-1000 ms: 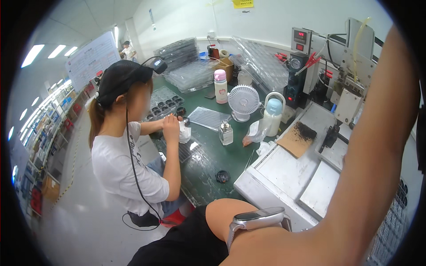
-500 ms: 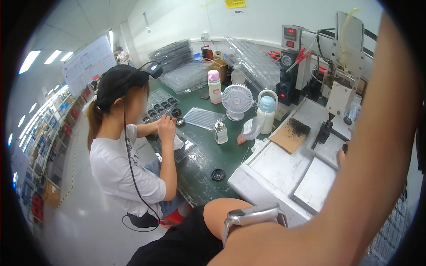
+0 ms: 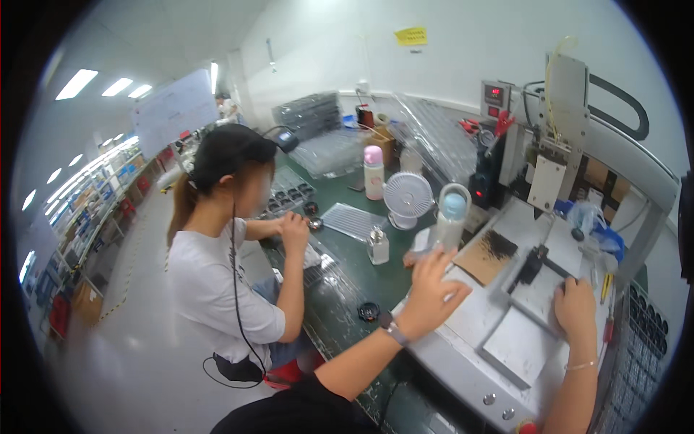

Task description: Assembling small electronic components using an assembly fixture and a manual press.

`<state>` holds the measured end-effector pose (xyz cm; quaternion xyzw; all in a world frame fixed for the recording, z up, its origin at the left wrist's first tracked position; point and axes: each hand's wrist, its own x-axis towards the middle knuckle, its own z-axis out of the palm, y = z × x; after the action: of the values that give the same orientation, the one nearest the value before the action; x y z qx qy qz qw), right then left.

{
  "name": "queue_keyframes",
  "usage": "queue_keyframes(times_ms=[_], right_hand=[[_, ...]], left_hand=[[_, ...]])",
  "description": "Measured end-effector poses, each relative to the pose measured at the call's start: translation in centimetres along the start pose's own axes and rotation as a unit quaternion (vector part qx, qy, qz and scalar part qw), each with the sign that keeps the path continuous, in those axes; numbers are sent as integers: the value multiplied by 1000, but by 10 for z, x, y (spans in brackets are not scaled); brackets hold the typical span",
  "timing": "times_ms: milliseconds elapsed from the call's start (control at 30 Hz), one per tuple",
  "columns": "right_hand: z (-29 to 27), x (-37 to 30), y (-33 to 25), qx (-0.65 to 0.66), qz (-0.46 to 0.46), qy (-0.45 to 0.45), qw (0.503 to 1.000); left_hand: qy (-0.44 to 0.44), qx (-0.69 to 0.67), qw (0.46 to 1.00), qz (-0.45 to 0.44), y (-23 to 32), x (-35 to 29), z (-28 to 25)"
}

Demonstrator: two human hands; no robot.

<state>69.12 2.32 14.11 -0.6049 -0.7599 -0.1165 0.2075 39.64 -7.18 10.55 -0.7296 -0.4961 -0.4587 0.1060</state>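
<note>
My left hand (image 3: 432, 293) is raised over the left edge of the white machine bed (image 3: 463, 343), with its fingers apart and nothing in it. A dark-faced watch (image 3: 391, 327) is on that wrist. My right hand (image 3: 576, 307) rests at the right side of the metal fixture plate (image 3: 533, 302), fingers curled down; whatever they hold is hidden. Beside it on the plate sits a black clamp block (image 3: 533, 266). A brown sheet (image 3: 471, 265) strewn with small black bits (image 3: 499, 244) lies behind my left hand. Nearer me is a pale flat block (image 3: 522, 343).
On the left, a co-worker (image 3: 228, 282) handles a small round part at the green table (image 3: 340, 278). A fan (image 3: 408, 195), bottles (image 3: 374, 173) and a glass jar (image 3: 377, 246) stand there. The machine head (image 3: 547, 181) hangs behind the fixture. A black-part tray (image 3: 647, 318) is at right.
My left arm, which crossed the right foreground, has swung down and left, and its hand now shows open above the machine bed. My right hand stays at the fixture. The view has shifted.
</note>
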Motion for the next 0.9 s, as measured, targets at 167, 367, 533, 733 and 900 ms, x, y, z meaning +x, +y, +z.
queue_keyframes(times_ms=[167,367,533,733,900], right_hand=[[-18,-5,-39,62,18,-3,998],[-2,-6,-39,56,3,59,997],[-6,-4,-43,60,7,34,998],[-7,-6,-46,59,7,36,998],[-7,-5,-46,65,11,30,997]], left_hand=[[-187,46,980,-42,3,-3,6],[-279,42,959,-39,-2,-2,8],[-280,46,958,-36,-2,-1,7],[-281,49,958,-31,-1,-1,6],[-278,47,959,-27,-3,-3,7]])
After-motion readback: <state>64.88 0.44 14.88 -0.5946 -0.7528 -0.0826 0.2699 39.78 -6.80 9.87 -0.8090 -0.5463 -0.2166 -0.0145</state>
